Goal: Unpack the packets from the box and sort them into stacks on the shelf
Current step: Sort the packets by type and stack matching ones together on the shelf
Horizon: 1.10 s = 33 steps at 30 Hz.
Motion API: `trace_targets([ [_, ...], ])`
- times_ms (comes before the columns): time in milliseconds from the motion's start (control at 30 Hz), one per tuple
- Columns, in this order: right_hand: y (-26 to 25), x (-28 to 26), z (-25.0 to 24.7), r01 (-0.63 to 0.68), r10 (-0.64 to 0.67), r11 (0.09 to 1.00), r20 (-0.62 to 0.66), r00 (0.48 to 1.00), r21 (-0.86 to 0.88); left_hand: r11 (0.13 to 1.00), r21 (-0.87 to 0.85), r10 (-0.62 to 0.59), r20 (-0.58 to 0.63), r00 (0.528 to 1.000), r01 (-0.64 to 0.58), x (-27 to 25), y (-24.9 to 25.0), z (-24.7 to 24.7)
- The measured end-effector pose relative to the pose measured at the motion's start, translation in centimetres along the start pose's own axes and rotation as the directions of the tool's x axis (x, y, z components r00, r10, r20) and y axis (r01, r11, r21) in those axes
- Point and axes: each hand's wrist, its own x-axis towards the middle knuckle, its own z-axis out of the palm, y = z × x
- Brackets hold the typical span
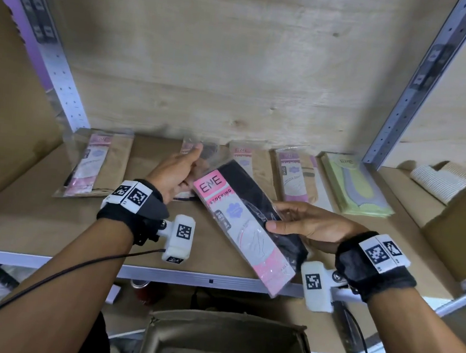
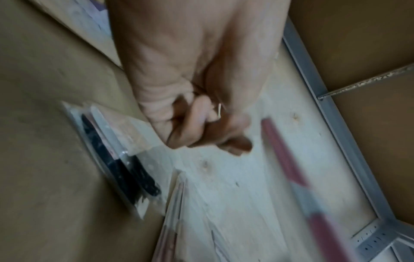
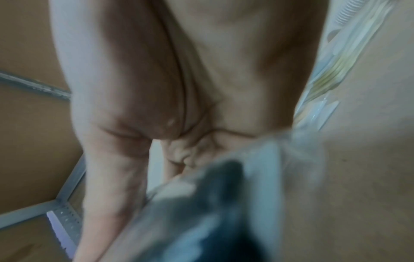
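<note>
My right hand (image 1: pixel 276 217) pinches the side of a clear packet (image 1: pixel 238 223) with a pink "ENE" card and black stockings, held tilted above the shelf (image 1: pixel 35 213). In the right wrist view the hand (image 3: pixel 179 106) fills the frame and the packet (image 3: pixel 212 212) is a dark blur. My left hand (image 1: pixel 185 170) hovers beside the packet's top end with loosely bent fingers and holds nothing; the left wrist view shows those fingers (image 2: pixel 197 127) curled. Behind it lies a packet of black stockings (image 1: pixel 204 151). The cardboard box (image 1: pixel 225 348) stands open below the shelf edge, its visible bottom bare.
Along the back of the shelf lie a pink-and-beige stack (image 1: pixel 95 162) at left, a beige packet (image 1: pixel 245 154), a purple-carded packet (image 1: pixel 294 180) and a green stack (image 1: pixel 354 189). A second carton (image 1: pixel 462 226) with rolled items stands at right. Metal uprights (image 1: pixel 64 72) frame the bay.
</note>
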Motion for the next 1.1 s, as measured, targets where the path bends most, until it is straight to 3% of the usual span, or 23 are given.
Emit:
trace_targets([
  [133,-0.9,0.4,0.7,0.08,-0.068,0.984,-0.078,0.995,0.156,0.999,0.026,-0.04,0.113,0.993,0.037,0.0,-0.2,-0.6],
  [267,-2.5,2.6,2.1,0.193,-0.125,0.941,-0.246,0.961,0.277,0.985,0.152,-0.124,0.305,0.944,0.081,-0.8,-0.3,-0.8],
  [467,-5.6,6.9,4.2,0.207,-0.106,0.946,-0.367,0.924,0.248,0.992,0.126,-0.055,0.41,0.911,0.004,-1.7,-0.2,-2.3],
  [633,-7.3,9.9,5.5,0.148,-0.076,0.976,-0.386,0.919,0.159,0.99,0.136,-0.001,0.316,0.949,-0.044,-1.5,-0.2,-3.3],
  [767,-8.2,12.0,5.6,0.005,-0.01,1.0,-0.376,0.926,-0.015,0.978,0.204,-0.001,0.17,0.985,-0.034,-0.4,-0.6,-4.7],
  [833,-8.7,12.9,5.8,-0.064,-0.003,0.985,-0.391,0.92,-0.157,0.969,0.246,0.015,0.092,0.996,-0.037,0.4,-1.0,-5.2],
  [967,-9.3,14.5,6.5,-0.103,-0.023,0.958,-0.432,0.902,-0.267,0.933,0.352,0.095,-0.029,0.995,-0.079,1.9,-1.4,-5.4],
  [1100,-9.6,15.5,7.3,-0.175,-0.079,0.88,-0.499,0.863,-0.442,0.889,0.449,0.153,-0.115,0.982,-0.086,2.4,-1.5,-5.6],
])
